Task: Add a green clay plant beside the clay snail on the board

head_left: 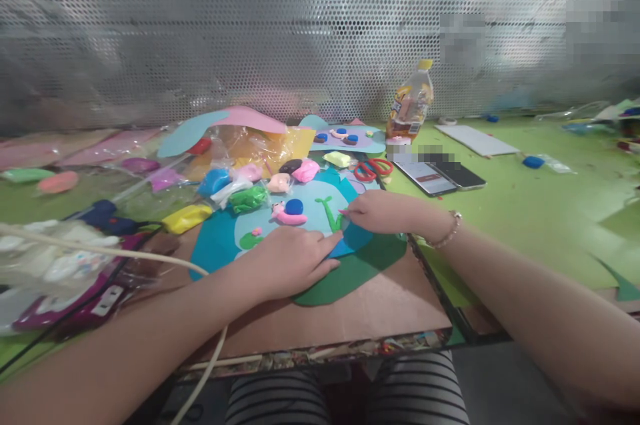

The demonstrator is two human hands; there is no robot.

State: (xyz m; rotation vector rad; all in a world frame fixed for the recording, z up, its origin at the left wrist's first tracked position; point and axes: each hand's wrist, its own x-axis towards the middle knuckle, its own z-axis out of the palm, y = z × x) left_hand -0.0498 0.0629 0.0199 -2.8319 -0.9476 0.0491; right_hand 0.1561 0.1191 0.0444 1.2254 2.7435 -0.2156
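Note:
My left hand [293, 259] lies flat with its fingers stretched out, pressing on the layered paper picture. Above it, my right hand [373, 210] is closed in a pinch, and a small pink piece [343, 213] shows at its fingertips. The pinch is beside a green clay stem [330, 215] on the light blue paper [313, 195]. A pink clay snail with a blue shell [294, 208] and a green clay leaf with a pink flower [250, 239] also sit on that paper. Dark green paper [350, 275] sticks out under the near side.
Bags of coloured clay, including green [249, 199] and yellow [187, 218], crowd the left. Red-handled scissors [373, 169], a phone [425, 175] and a drink bottle [413, 105] stand or lie beyond my right hand. A pale cable [215, 351] crosses near my left forearm.

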